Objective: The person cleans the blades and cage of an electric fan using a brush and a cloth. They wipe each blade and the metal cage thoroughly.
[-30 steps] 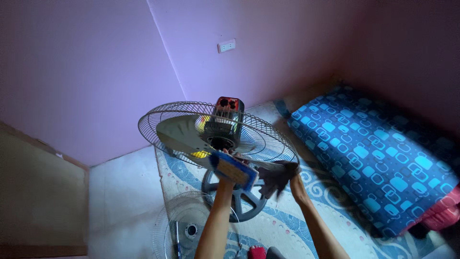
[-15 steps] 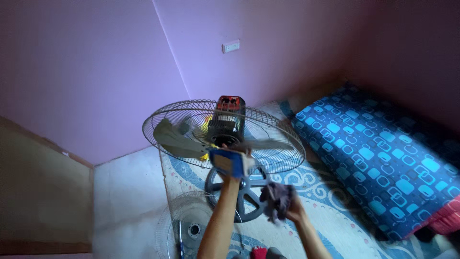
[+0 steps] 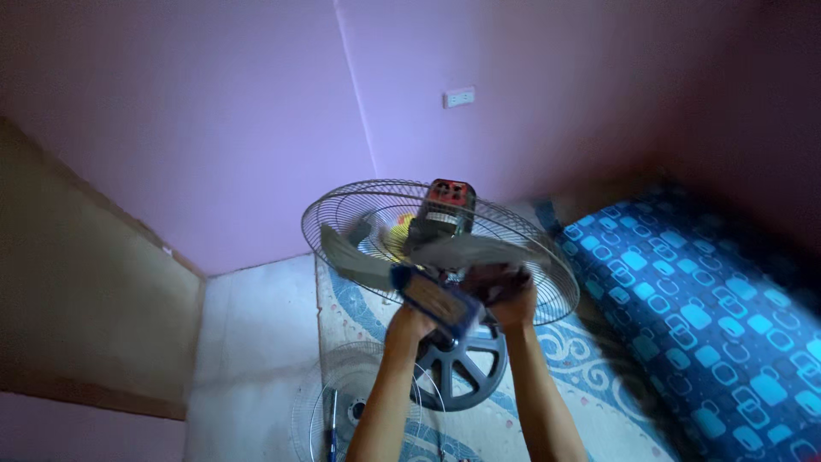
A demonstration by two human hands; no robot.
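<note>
A stand fan tilts face-up in front of me, its rear wire guard (image 3: pixel 342 214) open with grey blades (image 3: pixel 351 255) and a red-topped motor housing (image 3: pixel 451 195) exposed. My left hand (image 3: pixel 409 321) is raised under the fan and grips a flat blue rectangular sponge-like pad (image 3: pixel 434 299). My right hand (image 3: pixel 510 299) is up beside it at the fan's hub, closed on a dark crumpled cloth (image 3: pixel 492 278) pressed against a blade. Both hands are blurred by motion.
The fan's round dark base (image 3: pixel 466 368) stands on a blue and white patterned rug (image 3: pixel 573 376). A detached front wire guard (image 3: pixel 321 411) lies on the floor at lower left. A blue patterned mattress (image 3: pixel 710 316) fills the right. Purple walls meet in a corner behind.
My right hand rose with the cloth from waist height back up to the fan hub. The view shifted, so the fan sits further right. The blades have turned.
</note>
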